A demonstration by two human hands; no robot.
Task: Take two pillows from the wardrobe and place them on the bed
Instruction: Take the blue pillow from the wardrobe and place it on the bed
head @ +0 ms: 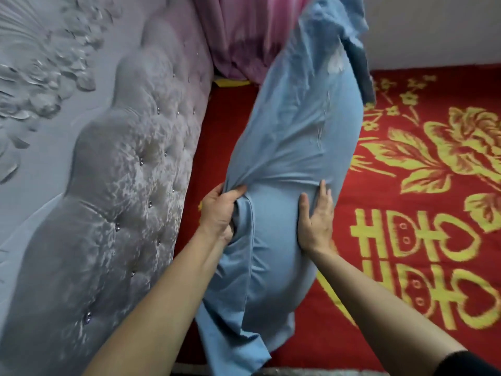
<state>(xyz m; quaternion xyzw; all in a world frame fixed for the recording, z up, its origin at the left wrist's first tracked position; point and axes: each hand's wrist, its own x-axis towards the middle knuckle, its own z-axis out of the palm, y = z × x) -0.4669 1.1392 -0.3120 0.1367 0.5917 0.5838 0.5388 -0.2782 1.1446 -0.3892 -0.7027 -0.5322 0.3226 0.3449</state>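
The left hand [219, 210] had its grip closed on a bunched fold of the long light-blue fabric pillow [292, 147], while the right hand [315, 218] lay open and flat against the pillow's side, holding nothing. The pillow stood partly raised over the bed's red cover with yellow floral pattern [423, 185], its far end lifted and blurred. To set it well, I judged the left hand should ease the pinched cloth loose and the right should press the bulk down flat — lengthwise beside the grey tufted velvet headboard [141, 164], which stood just beside the left hand. Pink curtains [244, 33] hung near the far end and might catch it. A second pillow was not in view.
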